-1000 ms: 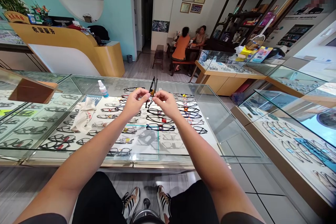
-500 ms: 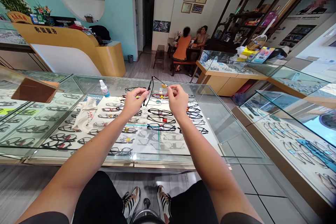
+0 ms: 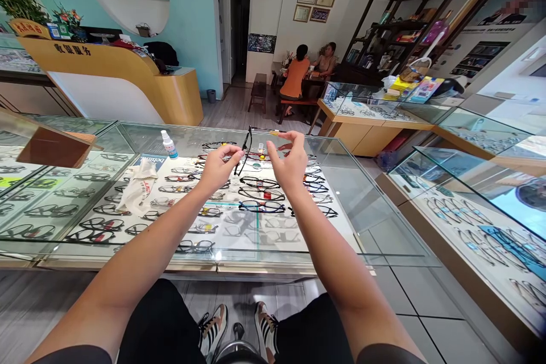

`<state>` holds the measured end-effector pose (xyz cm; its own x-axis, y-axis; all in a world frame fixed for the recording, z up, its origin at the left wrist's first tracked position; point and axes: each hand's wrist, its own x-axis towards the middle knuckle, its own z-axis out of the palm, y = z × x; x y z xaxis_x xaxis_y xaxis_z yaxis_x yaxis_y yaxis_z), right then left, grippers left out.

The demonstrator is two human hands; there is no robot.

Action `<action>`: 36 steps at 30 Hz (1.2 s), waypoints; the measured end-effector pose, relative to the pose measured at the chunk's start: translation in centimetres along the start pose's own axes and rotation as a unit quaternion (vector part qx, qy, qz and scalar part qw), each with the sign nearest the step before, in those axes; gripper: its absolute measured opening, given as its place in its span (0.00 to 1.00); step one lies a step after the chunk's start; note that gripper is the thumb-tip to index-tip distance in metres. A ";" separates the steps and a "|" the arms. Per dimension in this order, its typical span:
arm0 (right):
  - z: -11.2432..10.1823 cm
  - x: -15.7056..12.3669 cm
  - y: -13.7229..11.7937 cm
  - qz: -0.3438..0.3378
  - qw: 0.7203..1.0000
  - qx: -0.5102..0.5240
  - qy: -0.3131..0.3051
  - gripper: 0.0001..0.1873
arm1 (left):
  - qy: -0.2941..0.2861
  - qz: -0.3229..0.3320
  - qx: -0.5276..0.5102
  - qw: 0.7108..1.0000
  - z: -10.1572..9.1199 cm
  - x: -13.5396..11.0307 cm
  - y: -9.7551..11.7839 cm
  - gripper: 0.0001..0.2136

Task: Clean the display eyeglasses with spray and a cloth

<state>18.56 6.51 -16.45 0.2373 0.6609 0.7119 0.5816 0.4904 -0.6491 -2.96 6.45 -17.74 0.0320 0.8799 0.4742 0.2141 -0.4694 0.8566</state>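
Observation:
My left hand (image 3: 218,166) pinches a pair of black glasses (image 3: 244,153) by the front and holds them upright over the glass display counter (image 3: 375,222). One temple is swung out to the right, its yellow-tipped end at the fingertips of my right hand (image 3: 290,168). That hand is curled in a loose C with thumb and fingers apart, and does not clamp the temple. Rows of eyeglass frames (image 3: 260,193) lie inside the counter below both hands.
A small spray bottle (image 3: 169,144) and a white cloth (image 3: 139,185) rest on the counter to the left. More glass cases (image 3: 469,205) run along the right. A yellow reception desk (image 3: 128,68) stands at the back left. Two people (image 3: 295,77) sit at a far table.
The glasses were folded between both hands. My right hand pulled one temple out to the right, then loosened its pinch and spread its fingers. The left hand has kept its hold.

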 end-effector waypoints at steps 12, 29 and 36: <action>1.7 -1.3 0.5 -0.067 0.995 -0.033 -0.059 0.40 | -0.005 0.026 0.005 1.000 1.0 -1.2 0.8 0.15; 1.2 -0.9 0.4 -0.058 0.987 -0.100 -0.113 0.38 | 0.082 -0.013 -0.083 0.993 0.2 0.1 0.3 0.25; 1.5 -1.3 0.4 -0.019 0.978 -0.108 -0.180 0.35 | 0.140 0.001 -0.108 0.984 -0.1 0.2 0.9 0.27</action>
<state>17.33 6.72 -18.08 -0.0552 0.8205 0.5689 0.7440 0.4138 -0.5247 -2.84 6.24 -16.85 -0.2439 0.8379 0.4884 0.0018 -0.5032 0.8642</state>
